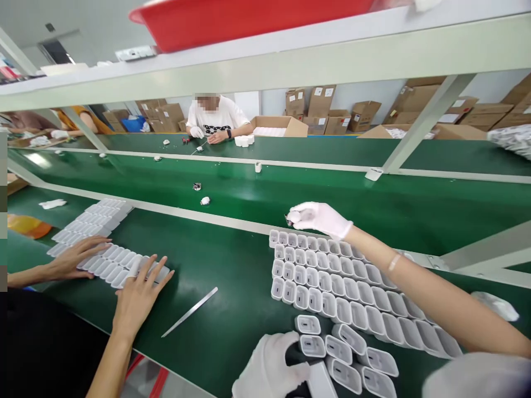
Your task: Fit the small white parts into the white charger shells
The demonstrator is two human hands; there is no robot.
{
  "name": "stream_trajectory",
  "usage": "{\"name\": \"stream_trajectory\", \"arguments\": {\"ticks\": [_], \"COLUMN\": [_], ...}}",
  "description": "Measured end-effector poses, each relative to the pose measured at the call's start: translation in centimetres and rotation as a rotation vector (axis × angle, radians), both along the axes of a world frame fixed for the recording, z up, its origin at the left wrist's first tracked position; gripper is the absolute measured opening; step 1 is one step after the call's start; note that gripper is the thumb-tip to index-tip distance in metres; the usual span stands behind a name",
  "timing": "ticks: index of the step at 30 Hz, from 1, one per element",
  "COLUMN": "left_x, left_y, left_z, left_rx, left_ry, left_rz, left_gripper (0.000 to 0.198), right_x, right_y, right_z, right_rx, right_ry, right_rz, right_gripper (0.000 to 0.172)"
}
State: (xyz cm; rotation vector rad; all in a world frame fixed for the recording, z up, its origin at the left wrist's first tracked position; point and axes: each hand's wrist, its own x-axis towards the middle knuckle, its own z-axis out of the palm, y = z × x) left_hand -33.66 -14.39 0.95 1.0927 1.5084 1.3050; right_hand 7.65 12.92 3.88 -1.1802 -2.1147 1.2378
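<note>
My right hand [321, 219], in a white glove, is stretched out to the near edge of the green conveyor belt [332, 193]. It pinches a small white part [292, 216] with a dark bit at its tip. Below that arm lie rows of several white charger casings [332, 282], open ends up. My left hand [269, 369], also gloved, sits at the bottom edge with fingers curled around a white casing [321, 381], beside a smaller cluster of casings [352, 359].
A co-worker's bare hands [136, 293] rest on another batch of white casings [103, 243] at left. A metal strip [191, 311] lies on the green mat. Loose parts [204, 200] ride the belt. A person [215, 119] works across it; cardboard boxes [323, 113] stand behind.
</note>
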Motion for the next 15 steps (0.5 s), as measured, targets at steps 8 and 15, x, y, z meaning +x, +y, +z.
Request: {"name": "stream_trajectory", "arguments": {"ticks": [8, 15], "left_x": [0.0, -0.3], "left_y": [1.0, 1.6], "left_z": [0.2, -0.1], "left_rx": [0.296, 0.395], "left_ry": [0.469, 0.626], "left_rz": [0.045, 0.038], "left_gripper": [0.030, 0.016], "right_x": [6.9, 6.5], "right_y": [-12.0, -12.7], "right_z": [1.3, -1.8], "right_rx": [0.161, 0.486], "right_ry": [-0.194, -0.445], "right_rz": [0.088, 0.178], "right_gripper": [0.033, 0.036]}}
